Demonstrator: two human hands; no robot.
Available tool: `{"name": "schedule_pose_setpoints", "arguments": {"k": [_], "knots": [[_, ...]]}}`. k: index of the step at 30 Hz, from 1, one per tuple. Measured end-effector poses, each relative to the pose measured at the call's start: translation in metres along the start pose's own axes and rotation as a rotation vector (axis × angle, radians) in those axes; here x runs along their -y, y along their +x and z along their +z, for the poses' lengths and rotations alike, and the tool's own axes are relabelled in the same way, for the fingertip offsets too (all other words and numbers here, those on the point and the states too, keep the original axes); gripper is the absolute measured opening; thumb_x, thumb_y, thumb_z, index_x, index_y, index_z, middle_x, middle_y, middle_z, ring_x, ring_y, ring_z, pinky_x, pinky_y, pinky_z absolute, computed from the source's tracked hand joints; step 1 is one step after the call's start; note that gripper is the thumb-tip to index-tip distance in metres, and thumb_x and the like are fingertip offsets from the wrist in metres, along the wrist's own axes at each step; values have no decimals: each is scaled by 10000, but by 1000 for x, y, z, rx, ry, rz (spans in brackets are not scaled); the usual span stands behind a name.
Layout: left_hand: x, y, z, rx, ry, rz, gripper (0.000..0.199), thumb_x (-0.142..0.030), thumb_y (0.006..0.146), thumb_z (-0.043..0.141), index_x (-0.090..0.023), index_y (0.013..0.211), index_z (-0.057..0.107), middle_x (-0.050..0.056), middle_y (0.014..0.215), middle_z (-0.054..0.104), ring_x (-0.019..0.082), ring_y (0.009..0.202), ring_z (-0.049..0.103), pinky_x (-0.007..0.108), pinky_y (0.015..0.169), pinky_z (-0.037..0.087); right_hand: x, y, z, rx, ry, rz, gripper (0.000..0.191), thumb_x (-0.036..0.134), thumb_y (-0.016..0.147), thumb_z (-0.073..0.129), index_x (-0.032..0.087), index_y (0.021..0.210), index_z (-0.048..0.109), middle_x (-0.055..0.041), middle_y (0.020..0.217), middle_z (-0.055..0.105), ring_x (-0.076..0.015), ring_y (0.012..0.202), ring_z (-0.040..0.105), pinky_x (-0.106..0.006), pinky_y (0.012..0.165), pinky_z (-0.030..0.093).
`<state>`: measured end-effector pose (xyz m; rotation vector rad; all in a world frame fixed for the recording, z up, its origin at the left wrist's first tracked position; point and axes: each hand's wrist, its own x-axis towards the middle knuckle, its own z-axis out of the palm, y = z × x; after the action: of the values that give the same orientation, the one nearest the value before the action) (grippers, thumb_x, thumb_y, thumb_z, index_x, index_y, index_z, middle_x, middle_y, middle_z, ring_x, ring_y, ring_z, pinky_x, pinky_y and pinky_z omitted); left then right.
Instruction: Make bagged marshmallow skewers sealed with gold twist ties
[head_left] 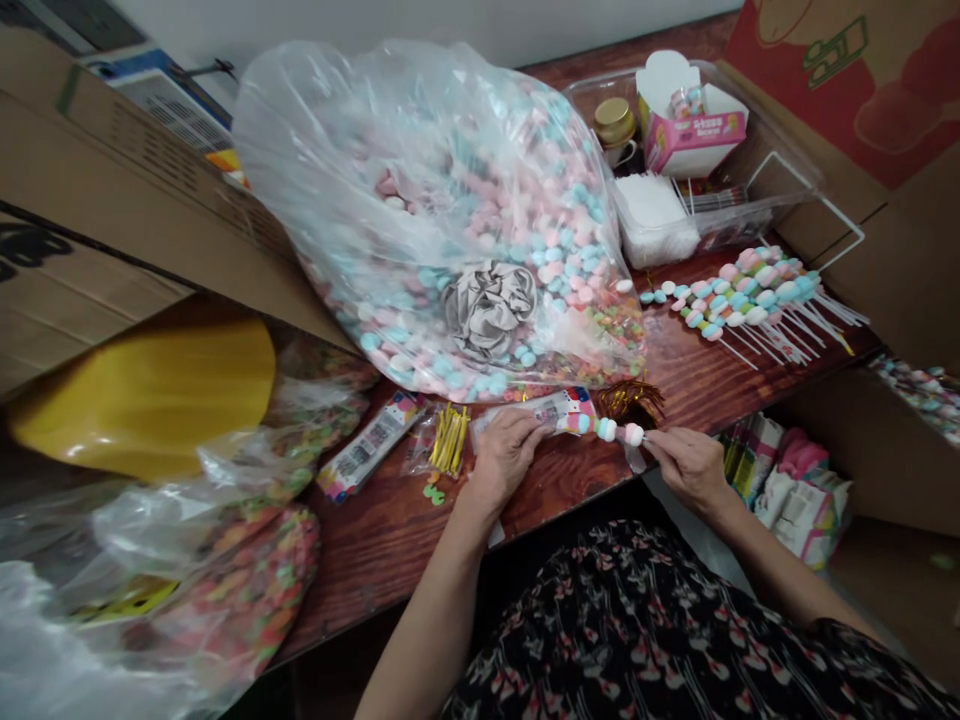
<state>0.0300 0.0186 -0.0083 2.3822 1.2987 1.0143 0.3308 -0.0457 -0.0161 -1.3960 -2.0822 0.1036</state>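
Along the near edge of the dark wooden bench (390, 545), both our bare hands come together at six o'clock. Our left hand (504, 455) is closed in a firm pinch on a clear printed cellophane sleeve (536, 412), and a marshmallow skewer (604, 430) of pink, blue and pale pieces runs out of that sleeve toward the right. Our right hand (690, 465) is almost closed, its fingers (654, 448) just beside the last pale marshmallow; whether they have hold of the skewer, we cannot tell. Close by at twelve o'clock from the hands lies a tangle of gold twist ties (631, 400), while a small packet of gold ties (448, 440) sits at nine o'clock beside a printed card packet (369, 447). A huge clear bag of pastel marshmallows (442, 220) rises at eleven o'clock. A row of marshmallow sticks (750, 300) lies at one o'clock, and a yellow scoop (142, 390) rests far off at nine o'clock above bags of bright candy (247, 590).
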Motion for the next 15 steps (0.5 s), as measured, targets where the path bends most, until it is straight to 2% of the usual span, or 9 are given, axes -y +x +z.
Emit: {"name": "schedule_pose_setpoints", "arguments": {"k": [5,7,11,13,15], "knots": [[5,-3,-1,20,-58,34,94,-241,879,643,-170,858,701,74,862,697,169,819,641,319,778,532,8,33,-7,64,-148,-161,222,203,931,490,184,882,706,-8,633,568,-128,624,459,-277,630,292],[6,-3,-3,64,-74,29,113,-255,885,632,-183,948,694,74,910,693,176,856,639,329,807,530,12,47,-11,77,-193,-216,237,209,931,476,186,861,701,-12,634,558,-136,630,434,-292,622,263],[8,5,-10,201,36,14,489,-314,840,657,-191,1301,553,138,1212,608,271,1099,557,443,933,482,14,66,-16,92,-175,-274,219,206,925,487,188,854,693,-7,631,539,-140,638,413,-301,619,243],[7,13,-13,280,135,14,542,-269,806,640,-201,1332,530,153,1335,523,320,1182,477,498,966,438,14,70,-17,83,-148,-294,212,202,920,489,185,860,692,-5,628,536,-139,638,413,-303,619,242],[5,22,-13,342,201,26,493,-189,761,604,-213,1253,586,140,1369,498,334,1189,442,510,964,411,14,73,-17,65,-134,-317,211,198,917,488,182,856,689,-5,628,541,-138,640,415,-305,618,240]]}}
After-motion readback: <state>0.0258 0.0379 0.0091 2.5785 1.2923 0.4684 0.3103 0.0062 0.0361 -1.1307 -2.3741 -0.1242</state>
